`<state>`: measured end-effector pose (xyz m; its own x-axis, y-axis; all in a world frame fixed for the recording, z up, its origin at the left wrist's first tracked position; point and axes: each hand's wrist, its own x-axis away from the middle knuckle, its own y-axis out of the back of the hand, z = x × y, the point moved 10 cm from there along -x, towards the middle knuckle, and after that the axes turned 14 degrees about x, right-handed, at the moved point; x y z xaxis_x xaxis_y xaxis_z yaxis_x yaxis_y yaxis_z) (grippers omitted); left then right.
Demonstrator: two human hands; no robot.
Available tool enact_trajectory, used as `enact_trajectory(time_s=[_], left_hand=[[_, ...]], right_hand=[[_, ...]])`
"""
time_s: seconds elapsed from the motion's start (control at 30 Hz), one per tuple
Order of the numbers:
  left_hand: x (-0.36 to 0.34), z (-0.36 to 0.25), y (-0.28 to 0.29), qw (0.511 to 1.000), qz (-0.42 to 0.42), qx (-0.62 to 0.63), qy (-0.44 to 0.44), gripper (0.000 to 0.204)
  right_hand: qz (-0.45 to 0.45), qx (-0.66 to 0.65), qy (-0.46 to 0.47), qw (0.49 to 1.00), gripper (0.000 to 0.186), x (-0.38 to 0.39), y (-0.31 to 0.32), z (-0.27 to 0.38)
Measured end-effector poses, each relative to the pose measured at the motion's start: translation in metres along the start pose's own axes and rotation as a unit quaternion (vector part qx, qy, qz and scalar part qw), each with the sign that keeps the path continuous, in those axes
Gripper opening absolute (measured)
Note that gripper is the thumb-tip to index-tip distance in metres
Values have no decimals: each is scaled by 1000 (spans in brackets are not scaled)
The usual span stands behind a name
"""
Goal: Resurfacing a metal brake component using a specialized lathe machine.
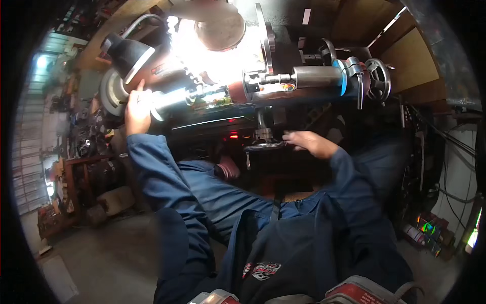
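Note:
A long metal machine stretches across the bench in front of me, with a bright cylindrical headstock (pixel 172 100) on its left and a steel tailstock (pixel 318 77) on its right. My left hand (pixel 137 114) is raised at the headstock's left end, index finger stretched up beside the lamp shade; what its other fingers touch is partly hidden. At the machine's front, the fingers of my right hand (pixel 316 144) are bent at the right rim of a horizontal handwheel (pixel 266 146). A stepped metal shaft (pixel 274 79) lies in line with the tailstock.
A black work lamp (pixel 126 57) lights the machine strongly, washing out its middle. Left of the headstock is a pale round wheel (pixel 112 92). Another handwheel (pixel 378 81) ends the tailstock, beside a clamp lever (pixel 360 91). Cables (pixel 448 134) hang along the right wall.

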<state>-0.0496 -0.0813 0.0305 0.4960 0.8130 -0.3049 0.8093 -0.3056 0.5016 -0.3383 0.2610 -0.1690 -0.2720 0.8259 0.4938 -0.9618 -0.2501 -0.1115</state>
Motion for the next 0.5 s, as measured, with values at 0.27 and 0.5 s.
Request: enact_trajectory(time_s=[0.27, 0.5], left_hand=[[-4, 4, -7, 993, 2, 121, 9, 12], [2, -3, -6, 995, -9, 96, 8, 13]], right_hand=[[91, -191, 135, 968, 108, -79, -37, -34], [-6, 55, -19, 998, 83, -56, -51, 42]])
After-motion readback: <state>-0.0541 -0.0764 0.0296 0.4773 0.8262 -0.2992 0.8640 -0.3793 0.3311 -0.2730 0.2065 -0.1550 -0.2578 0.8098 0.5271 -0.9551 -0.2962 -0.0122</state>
